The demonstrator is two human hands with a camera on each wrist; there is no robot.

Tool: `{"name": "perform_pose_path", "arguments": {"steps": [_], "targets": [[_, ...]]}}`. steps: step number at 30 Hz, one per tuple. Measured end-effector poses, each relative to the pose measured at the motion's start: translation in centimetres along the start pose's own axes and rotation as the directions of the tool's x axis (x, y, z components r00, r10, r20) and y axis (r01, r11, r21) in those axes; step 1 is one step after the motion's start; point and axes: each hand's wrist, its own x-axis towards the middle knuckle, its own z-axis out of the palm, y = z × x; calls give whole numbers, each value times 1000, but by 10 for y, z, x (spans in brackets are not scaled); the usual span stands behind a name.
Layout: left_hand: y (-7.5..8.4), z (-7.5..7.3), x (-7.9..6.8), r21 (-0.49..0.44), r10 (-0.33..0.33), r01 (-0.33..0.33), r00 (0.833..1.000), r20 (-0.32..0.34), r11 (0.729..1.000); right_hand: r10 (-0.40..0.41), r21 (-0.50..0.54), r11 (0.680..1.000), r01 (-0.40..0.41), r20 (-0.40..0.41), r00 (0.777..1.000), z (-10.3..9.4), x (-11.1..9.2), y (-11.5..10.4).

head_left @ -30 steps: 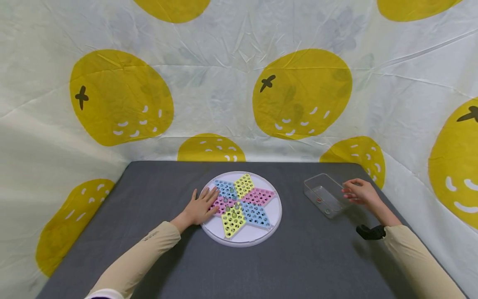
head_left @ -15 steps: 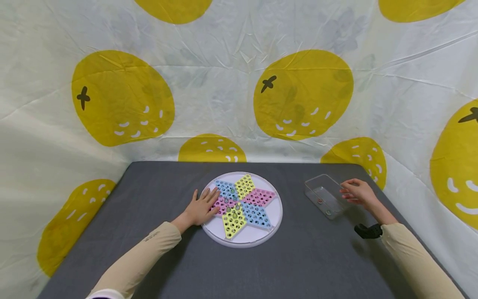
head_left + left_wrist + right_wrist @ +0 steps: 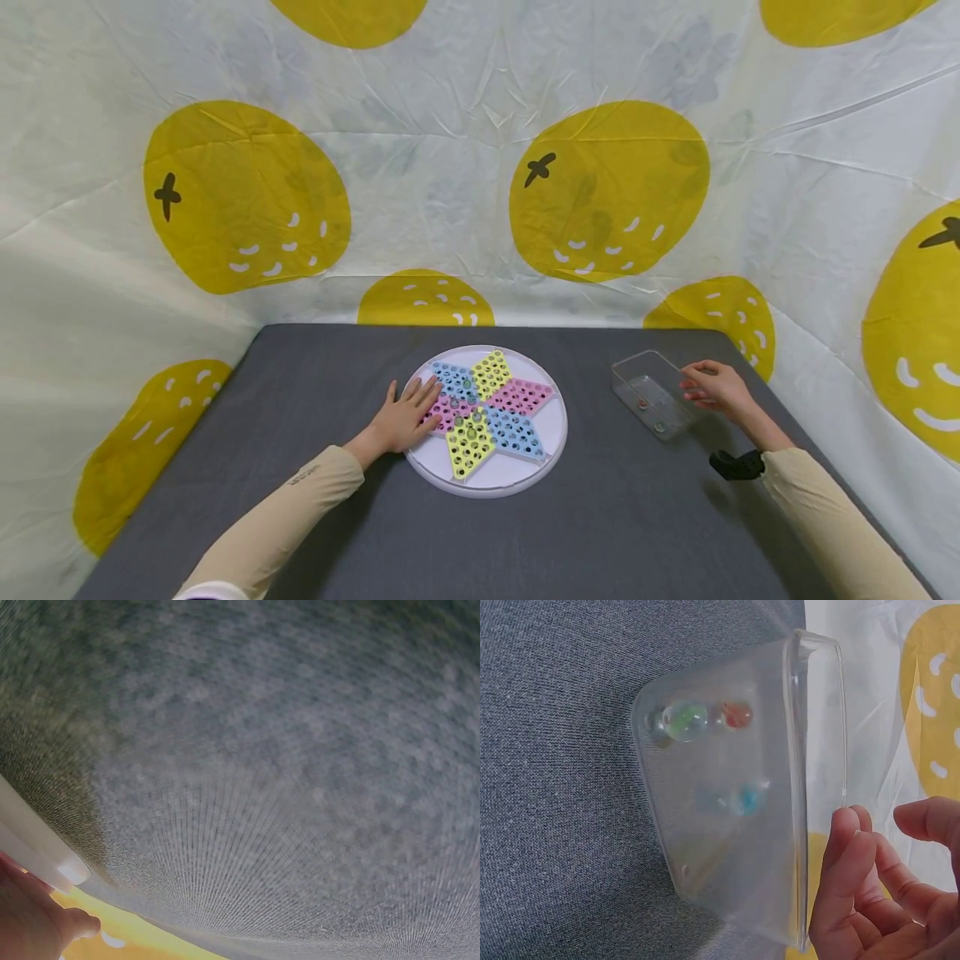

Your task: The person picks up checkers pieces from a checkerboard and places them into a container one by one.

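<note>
A round white Chinese checkers board [image 3: 551, 437] lies on the table, its star points coloured pink, yellow and blue. Several glass marbles sit in holes near its left and middle. My left hand [image 3: 405, 417] rests on the board's left side with fingers spread; part of the pink point is hidden beneath it. To the right, a clear plastic box [image 3: 626, 392] holds a green marble [image 3: 685, 721], a red marble [image 3: 736, 715] and a blue marble [image 3: 747, 799]. Beside the box's right rim is my right hand [image 3: 720, 387], fingers loosely bent, thumb apart, with nothing visible between them.
Dark grey cloth [image 3: 585, 517] covers the table. A white curtain [image 3: 427, 183] with large yellow fruit prints hangs behind it and along both sides. The board and the box stand apart, with grey cloth between them.
My right hand has shifted slightly left, closer to the box. The left hand stays in place on the board, and the marbles show no visible movement.
</note>
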Motion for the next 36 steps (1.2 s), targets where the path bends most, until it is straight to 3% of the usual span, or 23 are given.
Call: {"name": "perform_pose_path", "arguments": {"steps": [22, 28, 36], "targets": [[0, 1, 0, 6, 0, 0, 1000, -15, 1000, 19, 6, 1000, -19, 69, 997, 7, -7, -13], [4, -5, -3, 8, 18, -17, 999, -49, 1000, -33, -6, 999, 34, 82, 996, 13, -11, -23], [5, -8, -4, 20, 21, -21, 999, -40, 1000, -77, -22, 997, 80, 94, 993, 21, -13, -32]]}}
